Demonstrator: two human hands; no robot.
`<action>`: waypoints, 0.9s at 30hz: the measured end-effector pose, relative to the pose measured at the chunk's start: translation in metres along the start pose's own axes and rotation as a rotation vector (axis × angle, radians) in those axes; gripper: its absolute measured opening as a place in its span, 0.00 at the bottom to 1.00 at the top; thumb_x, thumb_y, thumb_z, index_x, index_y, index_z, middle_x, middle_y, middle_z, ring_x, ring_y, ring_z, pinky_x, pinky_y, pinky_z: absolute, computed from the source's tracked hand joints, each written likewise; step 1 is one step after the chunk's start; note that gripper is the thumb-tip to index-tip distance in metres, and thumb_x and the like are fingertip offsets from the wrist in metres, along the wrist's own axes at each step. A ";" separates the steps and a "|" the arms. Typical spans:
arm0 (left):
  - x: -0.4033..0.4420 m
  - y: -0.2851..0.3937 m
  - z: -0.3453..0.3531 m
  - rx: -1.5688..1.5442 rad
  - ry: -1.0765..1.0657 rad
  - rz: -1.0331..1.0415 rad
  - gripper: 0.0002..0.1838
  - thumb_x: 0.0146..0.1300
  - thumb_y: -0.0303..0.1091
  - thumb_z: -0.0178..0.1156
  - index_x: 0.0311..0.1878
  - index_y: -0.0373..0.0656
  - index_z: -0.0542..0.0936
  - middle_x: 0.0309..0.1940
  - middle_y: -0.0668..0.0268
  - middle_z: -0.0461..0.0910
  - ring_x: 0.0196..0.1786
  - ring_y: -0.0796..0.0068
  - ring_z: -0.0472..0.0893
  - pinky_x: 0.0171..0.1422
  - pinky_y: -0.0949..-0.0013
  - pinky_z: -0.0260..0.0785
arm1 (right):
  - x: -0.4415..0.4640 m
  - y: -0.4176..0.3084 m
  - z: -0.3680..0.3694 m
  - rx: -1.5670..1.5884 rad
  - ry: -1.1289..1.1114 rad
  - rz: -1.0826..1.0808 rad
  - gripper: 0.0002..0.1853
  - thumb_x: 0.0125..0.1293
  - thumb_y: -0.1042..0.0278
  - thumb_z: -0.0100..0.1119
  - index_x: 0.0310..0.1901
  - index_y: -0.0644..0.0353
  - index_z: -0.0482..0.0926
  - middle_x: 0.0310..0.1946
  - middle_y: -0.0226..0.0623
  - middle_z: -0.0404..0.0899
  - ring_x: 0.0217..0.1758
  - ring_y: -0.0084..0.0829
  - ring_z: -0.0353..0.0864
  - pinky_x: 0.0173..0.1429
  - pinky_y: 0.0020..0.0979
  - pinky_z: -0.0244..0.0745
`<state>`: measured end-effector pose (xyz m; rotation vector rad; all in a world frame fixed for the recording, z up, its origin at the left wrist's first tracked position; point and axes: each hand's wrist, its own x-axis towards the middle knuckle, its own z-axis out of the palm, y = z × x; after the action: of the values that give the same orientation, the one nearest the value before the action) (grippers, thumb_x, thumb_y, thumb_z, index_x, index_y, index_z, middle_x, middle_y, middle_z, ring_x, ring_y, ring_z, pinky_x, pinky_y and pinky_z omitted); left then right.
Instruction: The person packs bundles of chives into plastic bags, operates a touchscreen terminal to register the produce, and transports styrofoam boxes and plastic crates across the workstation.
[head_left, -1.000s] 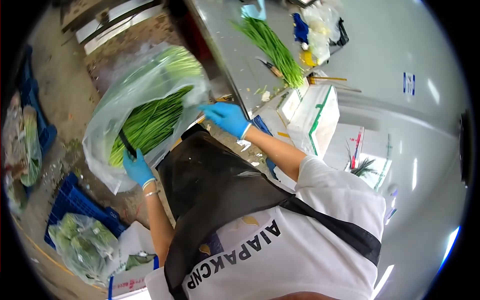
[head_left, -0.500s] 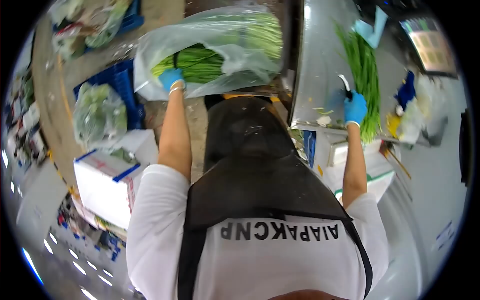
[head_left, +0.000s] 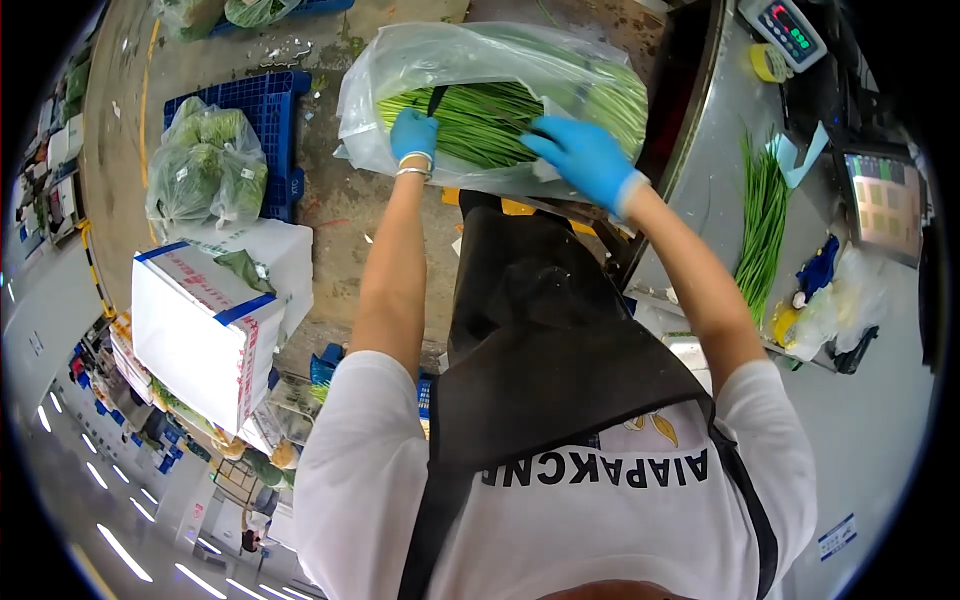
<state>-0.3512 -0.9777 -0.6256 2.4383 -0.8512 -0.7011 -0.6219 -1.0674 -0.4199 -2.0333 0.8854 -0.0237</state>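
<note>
A large clear plastic bag holds a thick bundle of long green chives, which shows through its opening. My left hand, in a blue glove, is closed at the left end of the chives, by the bag's lower edge. A narrow black strip rises beside its fingers; what the fingers grip is hidden. My right hand, also blue-gloved, reaches over the right side of the opening. Its fingers are drawn together at the chives, near a thin dark shape; I cannot tell what they hold.
To the right, loose chives lie on a metal table with a digital scale and a yellow tape roll. At left are bagged vegetables on a blue pallet and a white foam box.
My right hand has left the table, where it held a small curved knife, and moved left to the bag. My left hand stays at the bag's left side. The view has shifted.
</note>
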 end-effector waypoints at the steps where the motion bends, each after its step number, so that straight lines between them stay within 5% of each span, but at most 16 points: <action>1: -0.002 0.006 -0.008 -0.049 -0.038 -0.004 0.11 0.46 0.34 0.68 0.30 0.40 0.79 0.27 0.54 0.81 0.30 0.54 0.79 0.41 0.59 0.73 | 0.040 0.016 0.027 -0.093 -0.097 0.013 0.18 0.71 0.57 0.48 0.51 0.61 0.78 0.37 0.47 0.81 0.38 0.40 0.81 0.44 0.37 0.76; 2: 0.000 0.002 -0.008 -0.112 -0.049 0.002 0.11 0.46 0.33 0.68 0.30 0.40 0.79 0.26 0.54 0.81 0.30 0.55 0.79 0.41 0.59 0.73 | 0.076 0.028 0.049 -0.185 -0.194 0.026 0.16 0.71 0.59 0.48 0.49 0.59 0.79 0.32 0.44 0.81 0.32 0.38 0.80 0.40 0.36 0.77; 4: 0.004 -0.008 -0.006 -0.238 -0.071 0.011 0.11 0.46 0.32 0.68 0.30 0.39 0.79 0.25 0.56 0.80 0.29 0.58 0.79 0.40 0.61 0.73 | 0.130 0.014 0.050 -0.063 -0.582 0.399 0.15 0.69 0.59 0.50 0.45 0.60 0.81 0.27 0.43 0.79 0.24 0.35 0.79 0.29 0.36 0.76; 5: 0.003 -0.006 -0.009 -0.279 -0.075 0.007 0.10 0.46 0.31 0.68 0.30 0.38 0.79 0.24 0.58 0.80 0.28 0.63 0.79 0.39 0.63 0.73 | 0.161 0.045 0.067 -0.265 -0.774 0.123 0.15 0.69 0.58 0.50 0.42 0.60 0.82 0.24 0.41 0.78 0.21 0.33 0.77 0.26 0.36 0.74; 7: 0.003 -0.011 -0.009 -0.361 -0.104 -0.018 0.10 0.46 0.31 0.67 0.30 0.38 0.79 0.24 0.58 0.80 0.28 0.65 0.78 0.39 0.64 0.73 | 0.184 0.041 0.068 -0.065 -0.918 0.483 0.18 0.67 0.60 0.48 0.31 0.62 0.84 0.20 0.40 0.78 0.20 0.33 0.76 0.25 0.38 0.71; 11: 0.001 -0.011 -0.011 -0.415 -0.112 -0.002 0.08 0.47 0.32 0.64 0.31 0.39 0.80 0.22 0.63 0.79 0.26 0.73 0.76 0.37 0.68 0.71 | 0.223 0.044 0.078 0.113 -1.185 0.754 0.19 0.70 0.58 0.45 0.31 0.58 0.85 0.15 0.30 0.69 0.15 0.25 0.64 0.19 0.31 0.61; 14: 0.001 -0.009 -0.013 -0.436 -0.124 -0.008 0.08 0.48 0.32 0.64 0.31 0.39 0.80 0.22 0.65 0.79 0.26 0.76 0.75 0.37 0.70 0.71 | 0.237 0.041 0.076 0.120 -1.199 0.682 0.20 0.71 0.57 0.45 0.30 0.58 0.85 0.14 0.29 0.68 0.14 0.25 0.62 0.19 0.31 0.61; 19: -0.003 -0.004 -0.013 -0.444 -0.100 -0.025 0.08 0.50 0.32 0.65 0.32 0.39 0.81 0.25 0.62 0.81 0.29 0.70 0.80 0.39 0.67 0.73 | 0.207 0.046 0.101 -0.097 -0.771 0.285 0.19 0.69 0.57 0.47 0.32 0.63 0.81 0.23 0.36 0.82 0.24 0.29 0.79 0.33 0.35 0.76; 22: -0.006 0.004 -0.012 -0.436 -0.054 0.015 0.08 0.50 0.32 0.66 0.33 0.39 0.81 0.28 0.59 0.82 0.30 0.63 0.81 0.41 0.64 0.74 | 0.197 0.036 0.128 -0.300 -0.380 0.139 0.19 0.68 0.55 0.47 0.38 0.62 0.82 0.36 0.54 0.82 0.41 0.55 0.80 0.50 0.48 0.74; 27: 0.001 -0.001 0.001 -0.302 0.012 0.095 0.08 0.49 0.31 0.66 0.32 0.39 0.81 0.28 0.58 0.82 0.30 0.61 0.81 0.41 0.63 0.74 | 0.161 0.029 0.129 -0.228 -0.172 0.252 0.18 0.69 0.53 0.47 0.40 0.56 0.81 0.39 0.52 0.81 0.42 0.57 0.79 0.50 0.50 0.74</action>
<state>-0.3509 -0.9780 -0.6271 2.1179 -0.7884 -0.7221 -0.4754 -1.0794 -0.5678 -2.0783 1.0663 0.4019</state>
